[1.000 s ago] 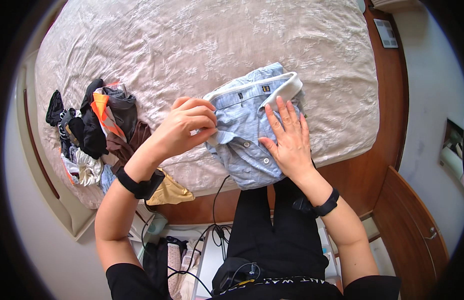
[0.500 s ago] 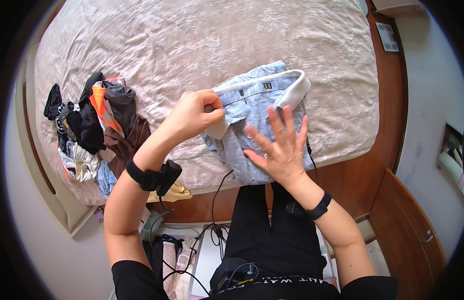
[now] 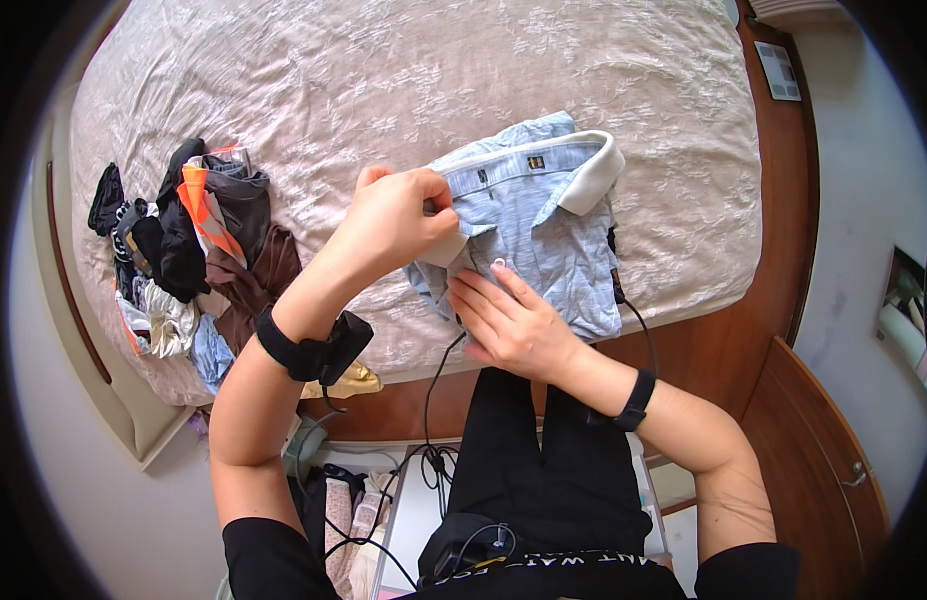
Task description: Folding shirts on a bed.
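A light blue shirt (image 3: pixel 573 250) with a white collar (image 3: pixel 590 190) lies near the front edge of a bed (image 3: pixel 413 80), its collar end away from the person and its lower end by the bed's edge. The left hand (image 3: pixel 401 215) is at the left part of the collar, its fingers curled and pinching the cloth there. This hand hides part of the collar, with a white tip showing below it. The right hand (image 3: pixel 513 325) lies on the lower left front of the shirt, fingers straight, close together and holding nothing. A white button (image 3: pixel 499 263) shows just above it; the hand covers the cloth below. Inside the neck are 2 small dark labels.

Left of the shirt, well apart from it, is a pile of clothes (image 3: pixel 178 245): black, grey and white pieces, an orange one (image 3: pixel 195 200) and a brown one (image 3: pixel 253 280). The left forearm passes in front of the pile's near right side and partly covers a yellow cloth (image 3: pixel 353 382) at the bed's edge. Black bands circle the 2 wrists; the left one carries a black box (image 3: pixel 348 345). A black cable (image 3: pixel 440 380) hangs from the shirt's lower left side, and another (image 3: pixel 645 330) curves down on its right.
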The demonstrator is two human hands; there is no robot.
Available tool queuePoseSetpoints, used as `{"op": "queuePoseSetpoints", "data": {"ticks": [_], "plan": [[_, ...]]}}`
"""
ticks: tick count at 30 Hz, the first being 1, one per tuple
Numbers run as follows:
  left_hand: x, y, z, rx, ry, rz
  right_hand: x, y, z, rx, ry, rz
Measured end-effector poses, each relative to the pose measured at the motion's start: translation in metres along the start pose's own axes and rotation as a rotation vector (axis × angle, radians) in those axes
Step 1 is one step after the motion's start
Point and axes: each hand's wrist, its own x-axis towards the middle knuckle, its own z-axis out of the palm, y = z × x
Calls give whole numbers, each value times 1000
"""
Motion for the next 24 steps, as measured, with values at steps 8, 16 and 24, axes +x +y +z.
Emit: {"op": "queuePoseSetpoints", "data": {"ticks": [8, 16, 24], "plan": [[-7, -9, -12, -262, -146, -191, 0, -7, 13, -176, 264, -46], [0, -5, 24, 46, 189, 63, 3, 1, 20, -112, 151, -116], [-27, 8, 83, 331, 747, 41, -18, -4, -26, -111, 152, 155]]}}
